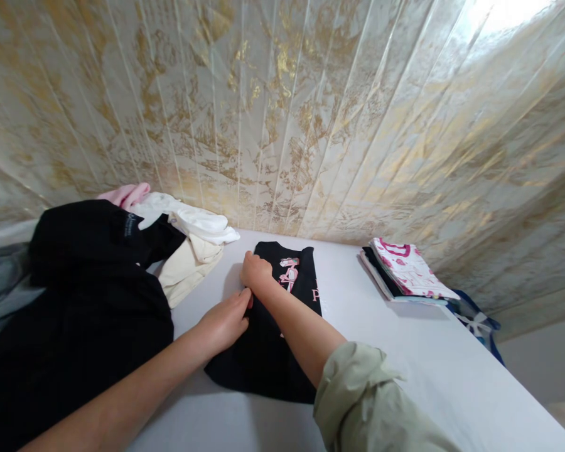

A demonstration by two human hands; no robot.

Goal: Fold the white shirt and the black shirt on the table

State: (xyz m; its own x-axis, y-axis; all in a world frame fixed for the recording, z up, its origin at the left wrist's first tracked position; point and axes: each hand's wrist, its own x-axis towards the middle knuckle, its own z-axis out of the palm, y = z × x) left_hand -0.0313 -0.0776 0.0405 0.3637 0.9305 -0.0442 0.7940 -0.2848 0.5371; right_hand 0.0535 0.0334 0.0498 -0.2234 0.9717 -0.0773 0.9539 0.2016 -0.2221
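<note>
A black T-shirt [273, 364] with a pink printed figure and light lettering lies partly folded on the white table [353, 370]. My right hand [257, 273] reaches across it, with fingers closed at its upper left edge. Just below, my left hand [226, 320] is closed on the same edge. The fabric between the fingers of both hands is mostly hidden. My right forearm covers part of the print.
To the left, a loose heap holds black clothing [89, 314], white cloth [198, 220], a cream garment [188, 270] and pink fabric [127, 194]. Folded clothes [409, 270] are stacked at the right. A dark blue strapped item [480, 323] hangs beyond the table's right edge. A gold-patterned wall covering [273, 125] rises behind.
</note>
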